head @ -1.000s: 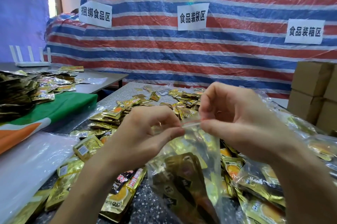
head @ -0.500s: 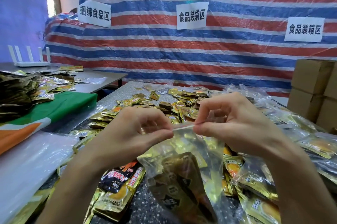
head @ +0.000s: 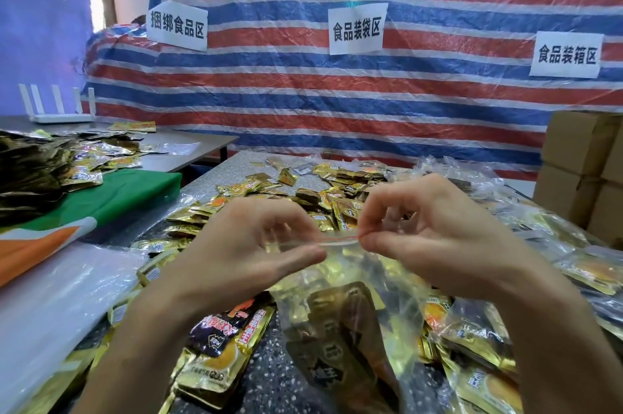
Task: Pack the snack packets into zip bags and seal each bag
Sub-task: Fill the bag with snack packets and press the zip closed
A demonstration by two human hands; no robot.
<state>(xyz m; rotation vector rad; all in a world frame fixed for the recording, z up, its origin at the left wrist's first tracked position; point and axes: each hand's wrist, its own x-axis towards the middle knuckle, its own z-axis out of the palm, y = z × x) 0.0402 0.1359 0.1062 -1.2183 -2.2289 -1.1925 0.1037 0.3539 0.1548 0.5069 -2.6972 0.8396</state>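
Striped tarp [head: 371,103] behind, speckled table [head: 266,376] strewn with snack packets [head: 215,356]; filled zip bag [head: 337,329] at 6 o'clock, strip pinched by left hand [head: 242,251] and right hand [head: 438,238], grips barely shifted from a second back, seal likely unfinished.

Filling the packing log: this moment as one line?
step: sealing zip bag | left hand: pinches zip strip | right hand: pinches zip strip | contents: snack packets

Centre frame, the left hand [head: 249,245] and right hand [head: 438,238] pinch the zip bag [head: 340,265] at its top edge, snack packets [head: 337,339] inside it, loose packets [head: 337,187] strewn across the table [head: 229,170] behind, cardboard boxes [head: 580,170] stacked at the right edge, router [head: 57,110] far left.
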